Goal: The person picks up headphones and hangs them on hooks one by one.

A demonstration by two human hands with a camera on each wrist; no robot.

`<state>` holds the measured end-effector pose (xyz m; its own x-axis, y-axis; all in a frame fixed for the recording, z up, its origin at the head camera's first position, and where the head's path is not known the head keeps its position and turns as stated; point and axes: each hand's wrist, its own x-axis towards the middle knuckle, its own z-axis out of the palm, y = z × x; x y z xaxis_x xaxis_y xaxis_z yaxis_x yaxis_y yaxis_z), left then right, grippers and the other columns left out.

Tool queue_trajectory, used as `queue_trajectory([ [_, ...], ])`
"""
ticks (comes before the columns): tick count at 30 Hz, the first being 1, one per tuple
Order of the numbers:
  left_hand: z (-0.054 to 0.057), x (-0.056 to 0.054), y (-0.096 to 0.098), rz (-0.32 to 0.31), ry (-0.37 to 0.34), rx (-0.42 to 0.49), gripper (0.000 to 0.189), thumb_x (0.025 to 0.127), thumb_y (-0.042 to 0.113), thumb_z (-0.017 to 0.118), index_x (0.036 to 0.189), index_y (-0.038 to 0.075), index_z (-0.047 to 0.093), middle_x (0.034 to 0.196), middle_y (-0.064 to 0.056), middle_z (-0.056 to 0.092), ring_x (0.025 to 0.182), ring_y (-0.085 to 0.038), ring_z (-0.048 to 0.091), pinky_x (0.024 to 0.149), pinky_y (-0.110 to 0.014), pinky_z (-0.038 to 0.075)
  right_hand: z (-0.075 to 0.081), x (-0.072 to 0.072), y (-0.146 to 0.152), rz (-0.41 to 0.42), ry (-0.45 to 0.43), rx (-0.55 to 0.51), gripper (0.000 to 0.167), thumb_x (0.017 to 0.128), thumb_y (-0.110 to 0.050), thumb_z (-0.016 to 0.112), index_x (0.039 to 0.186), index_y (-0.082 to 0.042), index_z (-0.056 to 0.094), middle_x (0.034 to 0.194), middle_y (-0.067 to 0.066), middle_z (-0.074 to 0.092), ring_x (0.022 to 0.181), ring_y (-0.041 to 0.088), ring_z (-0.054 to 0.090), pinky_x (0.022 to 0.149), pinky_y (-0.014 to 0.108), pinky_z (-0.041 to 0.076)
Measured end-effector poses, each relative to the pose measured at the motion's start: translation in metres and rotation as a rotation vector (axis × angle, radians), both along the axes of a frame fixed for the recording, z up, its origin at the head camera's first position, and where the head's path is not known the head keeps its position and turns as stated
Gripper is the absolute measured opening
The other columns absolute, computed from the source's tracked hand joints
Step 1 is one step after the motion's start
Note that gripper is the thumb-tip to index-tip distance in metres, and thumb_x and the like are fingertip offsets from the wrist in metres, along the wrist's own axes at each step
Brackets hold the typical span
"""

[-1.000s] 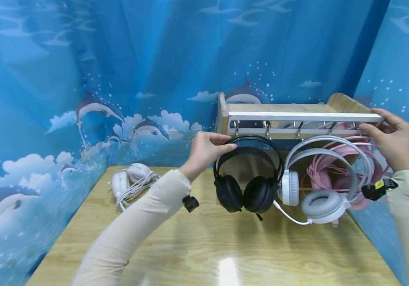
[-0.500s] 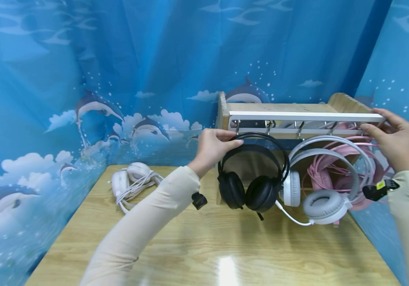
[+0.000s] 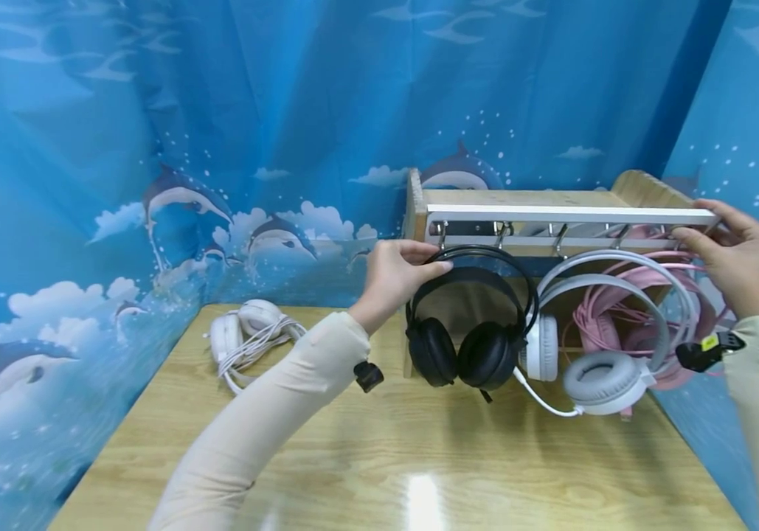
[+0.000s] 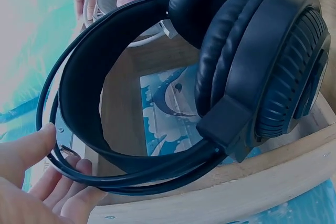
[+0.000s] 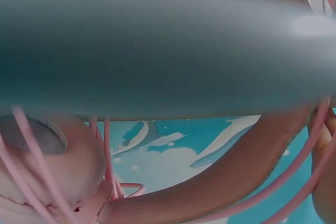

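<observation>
My left hand (image 3: pixel 395 280) pinches the thin outer band of the black headphones (image 3: pixel 431 352) between thumb and fingers, just below the left-end hooks of the wooden rack (image 3: pixel 518 198). In the left wrist view, the fingertips lie by a metal hook; whether the band sits in it I cannot tell. My right hand (image 3: pixel 744 254) grips the right end of the rack's front rail. Below that hand hang white headphones (image 3: pixel 608 380), with pink headphones (image 3: pixel 597 332) behind them. A blurred band fills much of the right wrist view, before the pink headband (image 5: pixel 210 192).
Another white pair of headphones (image 3: pixel 226 339) with a bundled cable lies at the back left of the wooden table (image 3: pixel 366 457). A blue dolphin-print curtain (image 3: pixel 326 147) hangs behind and at both sides. Several metal hooks line the rail.
My left hand and the black headphones have shifted slightly right and up towards the hooks, mostly in the first half second. The right hand keeps its hold on the rack.
</observation>
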<state>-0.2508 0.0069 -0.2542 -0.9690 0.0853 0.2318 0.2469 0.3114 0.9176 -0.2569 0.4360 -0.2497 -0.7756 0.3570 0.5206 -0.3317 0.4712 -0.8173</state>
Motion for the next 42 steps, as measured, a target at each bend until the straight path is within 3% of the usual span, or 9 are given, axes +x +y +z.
queue_trajectory([
  [6,-0.001,0.006,0.008,-0.040,-0.002,-0.044,0.028,0.076,0.028,0.082,0.102,0.017,0.076,0.100,0.004,0.073,0.093,-0.008,0.067,0.079,-0.027,0.055,0.001,0.000,0.000,-0.004,-0.003,0.011,0.044,0.086,-0.012,0.070,0.130,-0.016,0.062,0.093,-0.021,0.063,0.079,-0.009,0.059,0.061,0.002,0.046],
  [13,-0.007,0.006,0.017,-0.009,-0.018,0.016,0.024,0.076,0.027,0.083,0.097,0.016,0.076,0.098,0.004,0.073,0.090,-0.007,0.067,0.076,-0.027,0.056,0.001,0.000,-0.001,-0.008,0.003,0.017,0.045,0.086,-0.012,0.070,0.130,-0.016,0.062,0.094,-0.021,0.063,0.079,-0.010,0.060,0.061,0.002,0.046],
  [22,-0.017,0.005,0.019,0.029,-0.065,0.172,0.026,0.074,0.026,0.084,0.097,0.017,0.077,0.096,0.005,0.073,0.094,-0.008,0.066,0.082,-0.029,0.055,0.004,-0.001,0.000,0.013,-0.002,-0.012,0.044,0.086,-0.012,0.071,0.129,-0.016,0.063,0.094,-0.020,0.064,0.080,-0.009,0.060,0.062,0.002,0.046],
  [26,-0.025,0.002,0.017,0.017,-0.126,0.251,0.030,0.073,0.027,0.085,0.100,0.020,0.076,0.099,0.007,0.072,0.099,-0.007,0.064,0.088,-0.032,0.053,0.001,-0.001,0.001,0.017,0.000,-0.008,0.044,0.086,-0.011,0.070,0.129,-0.015,0.063,0.093,-0.020,0.064,0.079,-0.008,0.060,0.061,0.002,0.046],
  [30,-0.032,-0.002,0.015,-0.018,-0.142,0.312,0.031,0.073,0.026,0.085,0.102,0.021,0.075,0.101,0.009,0.071,0.101,-0.006,0.063,0.091,-0.033,0.052,0.000,-0.001,0.002,0.019,0.005,-0.009,0.044,0.086,-0.010,0.070,0.129,-0.015,0.063,0.094,-0.020,0.064,0.080,-0.008,0.060,0.062,0.002,0.046],
  [35,-0.035,-0.005,0.018,-0.032,-0.192,0.387,0.030,0.073,0.026,0.085,0.101,0.021,0.075,0.102,0.008,0.071,0.101,-0.008,0.063,0.095,-0.036,0.049,-0.001,-0.001,0.003,0.015,0.009,-0.010,0.044,0.086,-0.010,0.070,0.129,-0.014,0.063,0.094,-0.020,0.064,0.080,-0.008,0.060,0.062,0.002,0.047],
  [38,-0.035,-0.006,0.022,-0.043,-0.228,0.472,0.029,0.073,0.022,0.085,0.100,0.017,0.073,0.103,0.004,0.071,0.100,-0.012,0.064,0.094,-0.037,0.050,-0.001,-0.001,0.002,0.013,0.010,-0.015,0.045,0.085,-0.010,0.071,0.129,-0.014,0.062,0.093,-0.019,0.064,0.077,-0.007,0.061,0.061,0.003,0.047],
  [42,-0.037,-0.005,0.028,-0.059,-0.219,0.544,0.030,0.073,0.017,0.085,0.099,0.011,0.071,0.102,-0.001,0.071,0.095,-0.014,0.066,0.086,-0.035,0.054,0.000,0.000,0.001,0.008,0.008,-0.014,0.045,0.086,-0.010,0.070,0.130,-0.014,0.062,0.094,-0.018,0.064,0.077,-0.007,0.061,0.061,0.003,0.047],
])
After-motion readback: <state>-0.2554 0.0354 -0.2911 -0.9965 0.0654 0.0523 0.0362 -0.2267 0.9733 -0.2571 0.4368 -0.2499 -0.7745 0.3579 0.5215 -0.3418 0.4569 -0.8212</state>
